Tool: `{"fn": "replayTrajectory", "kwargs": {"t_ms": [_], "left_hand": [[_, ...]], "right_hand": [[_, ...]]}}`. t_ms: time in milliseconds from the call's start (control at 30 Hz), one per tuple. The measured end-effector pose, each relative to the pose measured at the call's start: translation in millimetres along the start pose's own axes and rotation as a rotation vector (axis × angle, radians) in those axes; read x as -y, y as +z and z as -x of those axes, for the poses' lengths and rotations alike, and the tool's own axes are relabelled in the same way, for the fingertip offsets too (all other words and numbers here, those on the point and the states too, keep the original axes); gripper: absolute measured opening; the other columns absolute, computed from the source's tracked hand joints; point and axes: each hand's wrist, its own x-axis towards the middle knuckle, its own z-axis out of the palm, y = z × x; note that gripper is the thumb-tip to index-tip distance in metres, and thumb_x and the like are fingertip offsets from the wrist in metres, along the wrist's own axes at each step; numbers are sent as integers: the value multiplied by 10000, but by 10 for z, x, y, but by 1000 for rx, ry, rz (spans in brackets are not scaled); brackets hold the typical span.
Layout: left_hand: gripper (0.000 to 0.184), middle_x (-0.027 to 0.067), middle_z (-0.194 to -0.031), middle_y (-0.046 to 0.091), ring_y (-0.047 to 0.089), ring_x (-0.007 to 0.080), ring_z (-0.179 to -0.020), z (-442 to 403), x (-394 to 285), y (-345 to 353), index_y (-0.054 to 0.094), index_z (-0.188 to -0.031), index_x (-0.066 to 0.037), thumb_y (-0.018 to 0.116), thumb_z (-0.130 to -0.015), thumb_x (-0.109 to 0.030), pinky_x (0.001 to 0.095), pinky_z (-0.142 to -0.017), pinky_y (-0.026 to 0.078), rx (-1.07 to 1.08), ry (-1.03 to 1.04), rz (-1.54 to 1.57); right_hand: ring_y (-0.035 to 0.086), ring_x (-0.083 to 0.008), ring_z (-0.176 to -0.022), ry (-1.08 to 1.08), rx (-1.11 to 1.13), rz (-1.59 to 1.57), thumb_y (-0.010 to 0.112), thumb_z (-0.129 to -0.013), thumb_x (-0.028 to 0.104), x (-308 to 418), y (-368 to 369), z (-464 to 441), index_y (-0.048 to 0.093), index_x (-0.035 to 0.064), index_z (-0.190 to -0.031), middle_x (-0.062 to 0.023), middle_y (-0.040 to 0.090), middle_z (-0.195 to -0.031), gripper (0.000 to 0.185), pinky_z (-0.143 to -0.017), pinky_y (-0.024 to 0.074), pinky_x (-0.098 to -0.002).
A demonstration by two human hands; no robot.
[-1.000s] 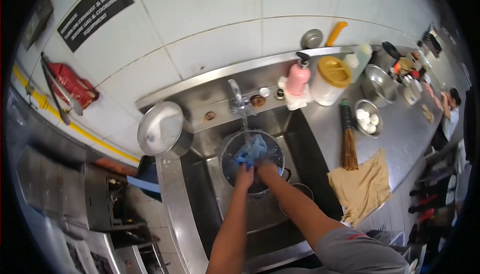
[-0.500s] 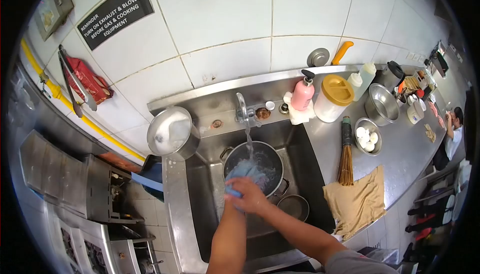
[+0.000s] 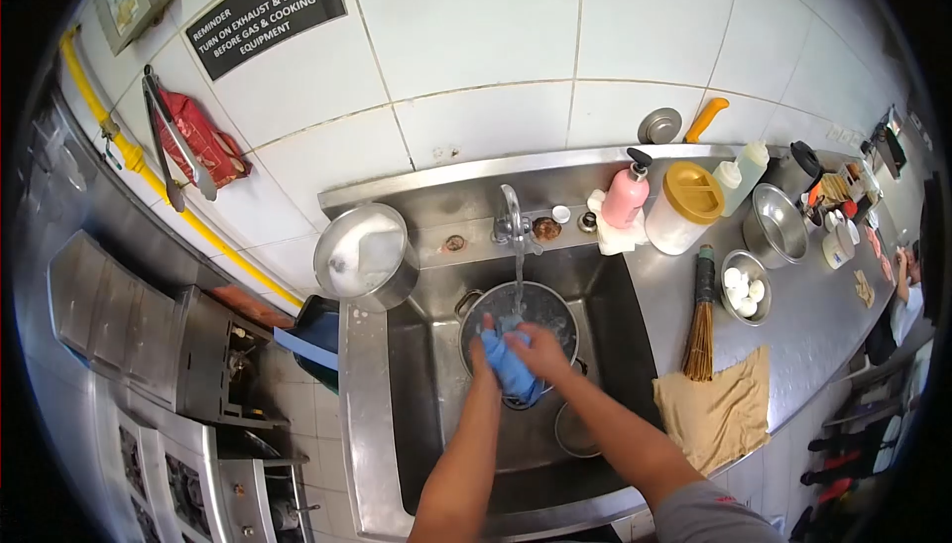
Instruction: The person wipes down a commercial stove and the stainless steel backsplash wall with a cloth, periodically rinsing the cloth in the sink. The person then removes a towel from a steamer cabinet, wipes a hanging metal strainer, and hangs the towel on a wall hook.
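A wet blue cloth [image 3: 512, 368] is bunched between my two hands above the near side of a round metal pot [image 3: 566, 311]. My left hand [image 3: 484, 353] grips the cloth from the left. From the right, my right hand [image 3: 541, 352] presses onto it with the fingers wrapped round. Water runs from the faucet [image 3: 512, 214] into the pot just beyond my hands. The pot stands in the sink [image 3: 436, 449], and a smaller round pan [image 3: 578, 431] sits on the sink floor to the right, partly hidden by my right forearm.
A pot of suds [image 3: 366, 257] stands at the sink's left corner. Right of the sink are a pink pump bottle [image 3: 626, 196], a gold-lidded tub [image 3: 691, 196], a stick brush [image 3: 701, 330], a bowl of eggs [image 3: 744, 288] and a tan cloth [image 3: 718, 409]. A person [image 3: 902, 295] is at far right.
The blue cloth has come up out of the pot's water and is now bunched between both hands. My hands have separated to either side of it. The view has shifted slightly.
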Motion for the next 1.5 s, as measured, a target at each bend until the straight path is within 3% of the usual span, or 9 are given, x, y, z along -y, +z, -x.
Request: {"fn": "replayTrajectory", "kwargs": {"t_ms": [200, 333, 400, 633, 733, 1033, 1167, 1367, 1500], "left_hand": [[437, 213, -1041, 606, 602, 363, -955, 29, -86, -77, 562, -1130, -12, 725, -798, -246, 442, -843, 478, -473, 915, -1354], [439, 274, -1172, 538, 563, 446, -1038, 107, 135, -71, 547, -1148, 20, 688, -766, -144, 473, -904, 463, -187, 338, -1733], [405, 287, -1071, 585, 565, 459, -1040, 54, 109, -44, 581, -1115, 0, 684, -737, -100, 472, -886, 465, -145, 272, -1672], [358, 133, -985, 636, 621, 287, -928, 339, -725, 1028, 588, -1058, -30, 615, -705, -82, 403, -822, 502, -102, 241, -487], [338, 121, -948, 612, 609, 279, -888, 616, -1339, 1444, 566, -1046, -47, 572, -709, -58, 419, -835, 504, 198, 120, 100], [271, 70, -913, 593, 593, 202, -844, 904, -1779, 771, 539, -1067, -78, 571, -798, -63, 375, -748, 517, -158, 664, -671], [631, 186, -1303, 523, 640, 344, -962, 838, -1171, 541, 474, -1335, -58, 530, -907, -519, 413, -720, 580, -197, -131, -522], [548, 123, -1228, 599, 598, 322, -1085, 446, -550, 383, 537, -1256, -34, 481, -932, -472, 501, -937, 492, 354, 106, -182], [442, 108, -1185, 624, 610, 306, -1069, 509, -479, 662, 582, -1195, -75, 391, -963, -399, 492, -926, 493, 45, -77, 193]], "right_hand": [[570, -360, -1087, -6, -149, 458, 680, -809, 344, -590, -305, -267, 616, 22, -1108, -196, 600, -1173, 443, -932, 452, -447], [470, -419, -1221, -455, 60, 1126, 692, -764, 302, -1175, 81, 50, 529, 40, -1269, -202, 524, -1284, 592, -1053, 315, -577], [467, -397, -1236, 21, 679, 1105, 737, -710, 298, -878, 40, 7, 472, 43, -1328, -215, 510, -1304, 720, -1054, 344, -518], [573, -254, -1095, 75, 417, -287, 882, -601, 315, -388, -210, -400, 502, 33, -1308, -133, 627, -1164, 851, -970, 435, -376], [578, -202, -1059, 213, 645, 103, 865, -649, 293, -88, -332, -355, 510, 45, -1310, -109, 626, -1185, 791, -949, 447, -354], [618, -245, -1024, 542, 256, -680, 761, -735, 197, 480, -865, -524, 568, 40, -1228, -118, 645, -1110, 552, -860, 492, -398], [613, -219, -983, 102, 351, -567, 750, -738, 140, 1029, -784, -371, 559, 34, -1216, -109, 628, -1115, 525, -847, 498, -386], [614, -169, -976, 222, 382, -713, 744, -763, 42, 1211, -641, 45, 531, 28, -1221, -76, 636, -1049, 505, -873, 496, -327], [598, -202, -1040, 252, 86, -1234, 648, -890, 148, 484, -736, -176, 502, 40, -1259, -85, 610, -1127, 411, -888, 500, -356]]}}
